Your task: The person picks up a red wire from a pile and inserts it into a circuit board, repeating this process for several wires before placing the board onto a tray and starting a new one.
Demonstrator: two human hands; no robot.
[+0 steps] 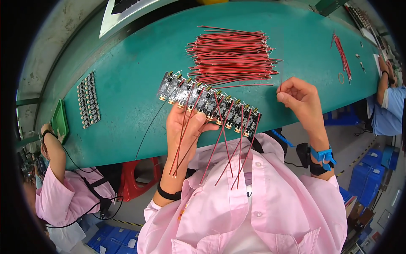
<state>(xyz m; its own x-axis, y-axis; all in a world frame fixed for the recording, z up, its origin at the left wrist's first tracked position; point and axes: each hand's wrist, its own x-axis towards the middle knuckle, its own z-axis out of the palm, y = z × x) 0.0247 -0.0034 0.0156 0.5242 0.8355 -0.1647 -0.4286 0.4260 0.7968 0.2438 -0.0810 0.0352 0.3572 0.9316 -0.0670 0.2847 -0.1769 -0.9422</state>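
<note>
My left hand (pixel 182 127) grips a long strip of joined small circuit boards (pixel 211 106) from below, thumb on its near edge. The strip slants down to the right over the table's front edge. Several dark red wires (pixel 220 135) hang from it toward my chest, and a black wire trails off its left end. Right of the strip, my right hand (pixel 298 97) is raised with thumb and index finger pinched together. A thin reddish sliver shows at those fingertips, too small to make out. One loose red wire (pixel 245 86) lies just left of them, below a large pile of red wires (pixel 230 55).
On the green table (pixel 139 84), more small boards (pixel 89 100) lie at left near a green tray (pixel 60 120). A red wire bundle (pixel 341 57) and a rubber band (pixel 341 78) lie at right. Co-workers sit on both sides. A red stool (pixel 137 178) stands below the table.
</note>
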